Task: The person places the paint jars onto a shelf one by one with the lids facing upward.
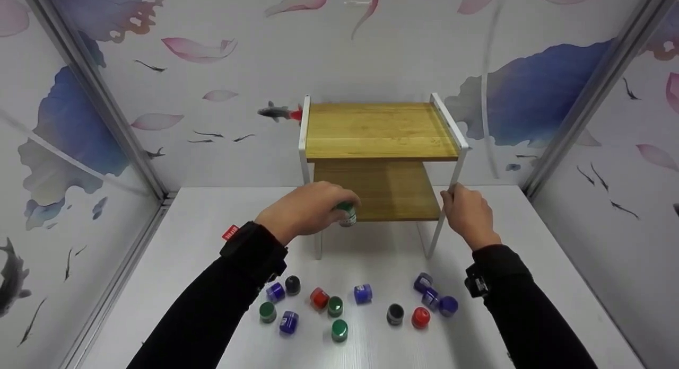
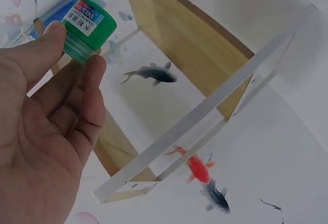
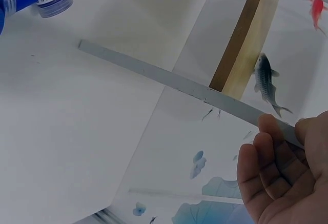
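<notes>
Between thumb and fingers, my left hand [image 1: 310, 210] pinches a green paint jar [image 2: 91, 28] with a printed label. In the head view the jar is partly covered by the fingers, in front of the lower shelf [image 1: 392, 191]. On the other side, my right hand [image 1: 469, 212] grips the white front leg [image 3: 189, 86] of a small two-tier rack, thumb and fingers around the bar. The rack's wooden top board [image 1: 379, 130] carries nothing. Both its boards are held between white metal side frames.
Several paint jars lie or stand on the white table in front of the rack, among them a green jar [image 1: 339, 330], a red jar [image 1: 420, 317], a black jar [image 1: 395, 314] and a blue jar [image 1: 363, 293]. Behind the rack rises a wall [image 1: 371, 56] printed with petals and fish.
</notes>
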### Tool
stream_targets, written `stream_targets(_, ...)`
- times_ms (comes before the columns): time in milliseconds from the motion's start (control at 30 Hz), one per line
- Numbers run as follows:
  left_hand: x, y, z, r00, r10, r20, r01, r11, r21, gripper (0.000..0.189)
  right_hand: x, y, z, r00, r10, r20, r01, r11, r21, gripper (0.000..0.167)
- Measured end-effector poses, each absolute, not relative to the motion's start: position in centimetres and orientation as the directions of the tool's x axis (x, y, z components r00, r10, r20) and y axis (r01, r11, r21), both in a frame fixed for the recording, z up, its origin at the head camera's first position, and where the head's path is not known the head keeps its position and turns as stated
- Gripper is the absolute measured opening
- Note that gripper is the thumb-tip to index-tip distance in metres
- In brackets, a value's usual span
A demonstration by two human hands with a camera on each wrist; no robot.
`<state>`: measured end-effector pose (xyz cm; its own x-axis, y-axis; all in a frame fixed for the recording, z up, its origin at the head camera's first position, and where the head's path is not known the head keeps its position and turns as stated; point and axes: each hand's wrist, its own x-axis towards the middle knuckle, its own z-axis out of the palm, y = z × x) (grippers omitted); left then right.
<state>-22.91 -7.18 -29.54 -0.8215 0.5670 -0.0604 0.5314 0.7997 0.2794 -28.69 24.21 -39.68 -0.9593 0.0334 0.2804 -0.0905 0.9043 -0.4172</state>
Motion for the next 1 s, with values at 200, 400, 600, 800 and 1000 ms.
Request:
stream_targets(200,-23.3,-7.2,-27.2,-0.824,0.567,0.0,0.552,0.802,0.228,0.031,-28.6,24.2,-39.8,-0.957,0.035,0.287,-0.092,0.904,-0.417,0.03)
stream_targets(400,-23.8,-7.9,-25.4,-0.843,0.537,0.043,0.53,0.813,0.241,0.028,-28.6,24.2,-39.8,-0.958,0.041,0.283,-0.085,0.904,-0.419,0.03)
stream_targets(600,-24.7,-8.3,-24.3,-0.85,0.52,0.084,0.522,0.808,0.274,0.028,-28.8,24.2,-39.8,-0.962,0.041,0.27,-0.08,0.902,-0.424,0.029)
stream_targets(800,-26.0,-8.5,-23.3,-0.852,0.516,0.082,0.519,0.816,0.254,0.033,-28.8,24.2,-39.8,-0.969,0.057,0.239,-0.053,0.901,-0.431,0.029)
stream_targets(1000,-27.4,-9.1,-22.5,-0.886,0.458,0.073,0.462,0.853,0.244,0.034,-28.8,24.1,-39.8,-0.969,0.062,0.239,-0.05,0.898,-0.437,0.029)
